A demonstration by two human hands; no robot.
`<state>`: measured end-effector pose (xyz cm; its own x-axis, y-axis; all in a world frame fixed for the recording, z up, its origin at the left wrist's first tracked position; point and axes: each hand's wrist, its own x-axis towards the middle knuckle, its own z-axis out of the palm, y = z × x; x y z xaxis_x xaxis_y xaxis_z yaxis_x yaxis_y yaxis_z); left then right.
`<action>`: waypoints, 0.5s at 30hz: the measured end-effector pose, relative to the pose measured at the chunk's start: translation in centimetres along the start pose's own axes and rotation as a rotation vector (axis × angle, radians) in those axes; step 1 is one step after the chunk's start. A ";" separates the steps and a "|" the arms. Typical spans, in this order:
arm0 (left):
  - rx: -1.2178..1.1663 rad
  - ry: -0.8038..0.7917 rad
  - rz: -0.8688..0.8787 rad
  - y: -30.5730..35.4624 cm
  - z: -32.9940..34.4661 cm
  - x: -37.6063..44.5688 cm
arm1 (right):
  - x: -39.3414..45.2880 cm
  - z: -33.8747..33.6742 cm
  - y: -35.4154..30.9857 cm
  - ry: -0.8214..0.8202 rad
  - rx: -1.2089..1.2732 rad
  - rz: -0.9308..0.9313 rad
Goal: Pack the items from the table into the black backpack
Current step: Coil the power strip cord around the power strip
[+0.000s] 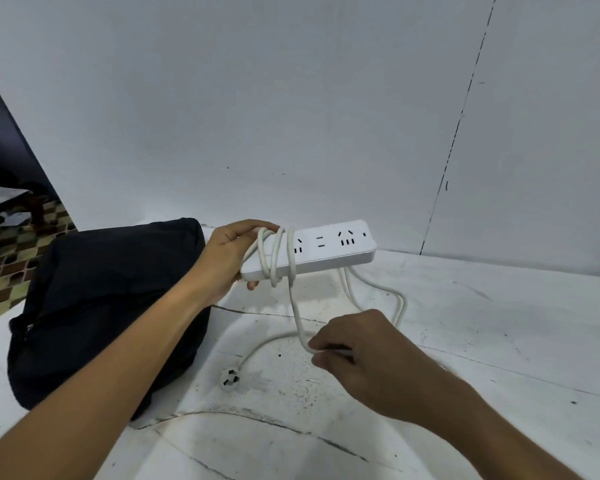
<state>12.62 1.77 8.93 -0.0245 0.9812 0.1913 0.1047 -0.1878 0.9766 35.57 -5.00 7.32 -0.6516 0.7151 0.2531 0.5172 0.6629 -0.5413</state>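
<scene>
Power strip [321, 247], white and long, is held up in the air above the table [482, 341], roughly level, its socket face turned toward the camera and its far end pointing right. Its near end sits inside the left hand [227, 258], which wraps around it: fingers curl over the top edge and the thumb tip shows underneath. That forearm reaches in from the lower left, crossing in front of the black backpack [111, 306]. About 3 loops of the white cord [278, 258] are wound around the strip just beside the left hand's fingers.

From the last loop the cord drops straight down to the right hand [357, 355], which hovers low over the table, palm down, knuckles up, with the fingers curled in and pinching the cord at their tips. The right forearm comes in from the lower right corner. Past that hand more cord curves along the tabletop, and the round white plug [230, 378] lies flat on the surface, just right of the backpack. Another stretch of cord hangs from under the strip's far end and loops down onto the table behind the right hand.

The backpack lies slumped on the left part of the table against the pale wall [291, 98].
</scene>
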 end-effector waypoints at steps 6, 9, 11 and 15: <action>0.110 0.111 -0.002 -1.1 1.6 -0.3 | 0.2 0.0 -1.5 0.060 0.015 -0.085; 0.067 0.090 -0.176 -1.7 2.2 -0.3 | 0.3 -0.3 -2.0 0.064 0.066 -0.093; -0.006 0.049 -0.298 -2.3 2.3 -0.7 | 0.3 -0.3 -2.2 0.052 0.061 -0.103; -0.120 -0.076 -0.364 -3.6 2.1 -1.5 | 0.2 0.2 -2.4 0.039 0.006 -0.130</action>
<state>14.41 1.11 4.91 0.0357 0.9842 -0.1733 -0.0146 0.1739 0.9846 34.13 -6.51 8.50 -0.6910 0.6313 0.3522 0.4262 0.7493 -0.5069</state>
